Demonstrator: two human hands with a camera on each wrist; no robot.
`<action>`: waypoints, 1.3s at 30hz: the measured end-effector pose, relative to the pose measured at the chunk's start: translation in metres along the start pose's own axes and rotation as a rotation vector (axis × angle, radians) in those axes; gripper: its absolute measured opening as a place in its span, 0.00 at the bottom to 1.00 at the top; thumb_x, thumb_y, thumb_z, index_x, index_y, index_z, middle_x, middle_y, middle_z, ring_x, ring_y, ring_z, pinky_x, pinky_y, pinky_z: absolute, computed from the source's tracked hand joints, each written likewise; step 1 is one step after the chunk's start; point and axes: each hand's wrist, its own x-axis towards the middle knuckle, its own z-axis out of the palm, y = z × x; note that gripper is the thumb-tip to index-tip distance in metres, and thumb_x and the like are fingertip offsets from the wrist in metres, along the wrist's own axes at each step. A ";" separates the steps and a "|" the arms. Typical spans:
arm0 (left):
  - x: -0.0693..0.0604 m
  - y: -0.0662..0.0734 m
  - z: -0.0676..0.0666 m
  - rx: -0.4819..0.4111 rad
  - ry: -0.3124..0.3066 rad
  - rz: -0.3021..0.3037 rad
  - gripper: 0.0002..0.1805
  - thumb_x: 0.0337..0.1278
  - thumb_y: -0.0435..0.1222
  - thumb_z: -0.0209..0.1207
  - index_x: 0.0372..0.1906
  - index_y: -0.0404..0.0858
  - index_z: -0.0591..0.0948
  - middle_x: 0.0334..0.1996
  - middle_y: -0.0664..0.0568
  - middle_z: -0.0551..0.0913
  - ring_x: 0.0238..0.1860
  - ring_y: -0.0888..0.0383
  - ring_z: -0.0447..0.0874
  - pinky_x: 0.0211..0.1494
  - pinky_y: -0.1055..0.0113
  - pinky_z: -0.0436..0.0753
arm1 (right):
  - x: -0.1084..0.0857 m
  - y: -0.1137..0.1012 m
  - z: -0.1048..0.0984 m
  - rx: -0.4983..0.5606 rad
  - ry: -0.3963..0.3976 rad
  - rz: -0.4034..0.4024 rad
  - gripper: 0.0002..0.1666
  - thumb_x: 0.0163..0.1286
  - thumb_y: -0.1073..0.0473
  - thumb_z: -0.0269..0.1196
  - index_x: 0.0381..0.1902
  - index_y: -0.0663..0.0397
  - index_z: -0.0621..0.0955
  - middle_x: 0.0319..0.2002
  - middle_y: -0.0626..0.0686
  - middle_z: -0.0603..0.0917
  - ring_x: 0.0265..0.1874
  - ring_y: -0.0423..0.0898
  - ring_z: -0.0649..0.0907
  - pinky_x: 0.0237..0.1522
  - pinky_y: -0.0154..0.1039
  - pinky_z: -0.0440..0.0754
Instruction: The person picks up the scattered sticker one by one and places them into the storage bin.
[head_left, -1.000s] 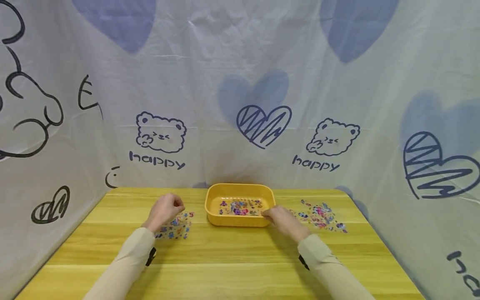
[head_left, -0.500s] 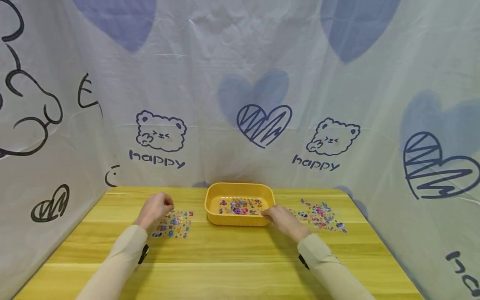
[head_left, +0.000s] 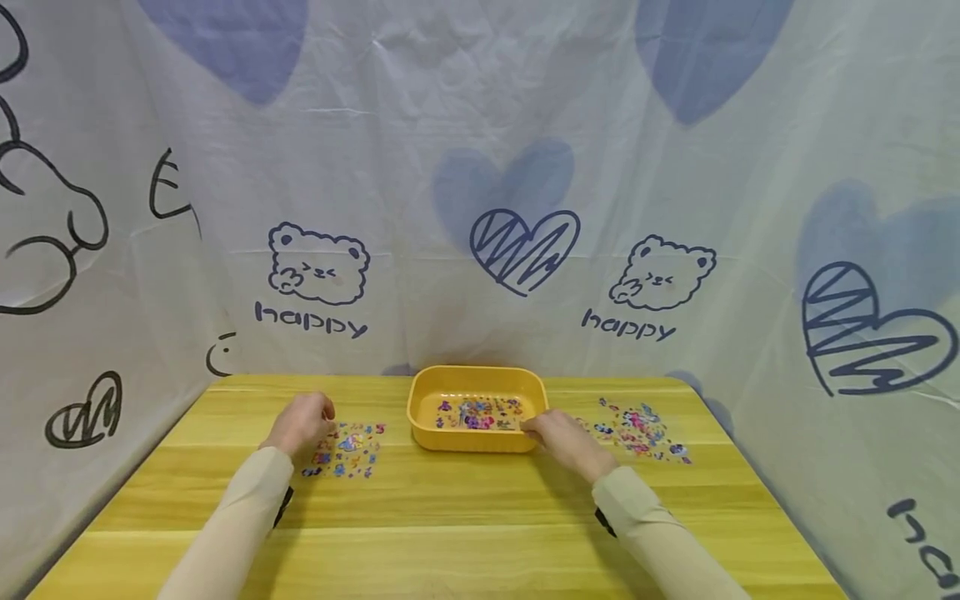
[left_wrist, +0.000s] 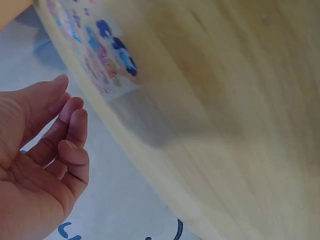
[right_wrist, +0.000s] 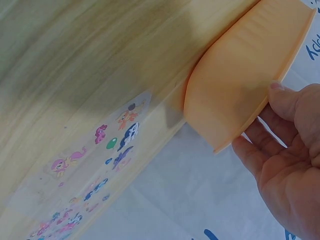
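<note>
A clear sheet of small colourful stickers (head_left: pixel 351 448) lies on the table's left side, with my left hand (head_left: pixel 297 423) just over its left edge. In the left wrist view that hand's fingers are loosely bent, and nothing shows between thumb and fingertips. My right hand (head_left: pixel 567 443) pinches the near right corner of a yellow plastic basin (head_left: pixel 472 442), thumb on one side of the rim and fingers on the other, as the right wrist view shows. More colourful stickers (head_left: pixel 480 414) lie inside the basin. Right of it is another clear sticker sheet (right_wrist: pixel 95 170) with cartoon ponies.
The wood-grain table (head_left: pixel 450 525) ends at a white cloth backdrop (head_left: pixel 420 167) printed with hearts and bears. The cloth also hangs along both sides. The basin stands near the table's back edge.
My left hand has moved left, from above the left sticker sheet to its left edge, uncovering more of the sheet. My right hand stays on the basin's rim.
</note>
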 end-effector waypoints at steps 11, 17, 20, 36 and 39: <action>0.012 -0.006 0.012 0.142 -0.042 0.044 0.16 0.55 0.33 0.68 0.47 0.28 0.83 0.47 0.34 0.84 0.44 0.42 0.82 0.52 0.42 0.80 | -0.001 0.001 0.001 -0.008 -0.010 -0.020 0.09 0.69 0.68 0.60 0.40 0.57 0.87 0.34 0.52 0.88 0.29 0.40 0.82 0.37 0.37 0.84; 0.012 -0.007 0.011 0.038 -0.097 0.005 0.16 0.56 0.31 0.67 0.49 0.29 0.83 0.42 0.38 0.85 0.37 0.49 0.81 0.48 0.49 0.82 | 0.000 0.001 0.001 0.009 -0.014 -0.012 0.09 0.70 0.68 0.59 0.40 0.58 0.87 0.32 0.53 0.87 0.28 0.40 0.81 0.36 0.36 0.84; 0.011 -0.007 0.008 -0.010 -0.132 -0.020 0.15 0.56 0.31 0.66 0.48 0.28 0.83 0.37 0.42 0.85 0.31 0.53 0.80 0.42 0.55 0.82 | 0.001 0.001 0.001 0.004 -0.007 -0.001 0.09 0.70 0.68 0.59 0.39 0.58 0.87 0.31 0.53 0.87 0.27 0.39 0.80 0.36 0.37 0.84; 0.008 -0.013 0.004 -0.046 -0.130 -0.096 0.10 0.55 0.35 0.68 0.29 0.35 0.79 0.29 0.46 0.78 0.29 0.53 0.72 0.31 0.64 0.72 | 0.001 0.000 -0.002 -0.002 -0.006 -0.005 0.09 0.69 0.69 0.60 0.37 0.59 0.87 0.29 0.53 0.86 0.25 0.39 0.79 0.33 0.34 0.82; 0.007 -0.016 0.006 -0.004 -0.088 -0.057 0.08 0.54 0.35 0.68 0.28 0.36 0.81 0.30 0.46 0.81 0.30 0.52 0.73 0.33 0.61 0.74 | 0.001 0.000 -0.001 -0.009 -0.004 -0.016 0.09 0.69 0.69 0.60 0.39 0.59 0.87 0.33 0.54 0.88 0.28 0.41 0.82 0.36 0.36 0.84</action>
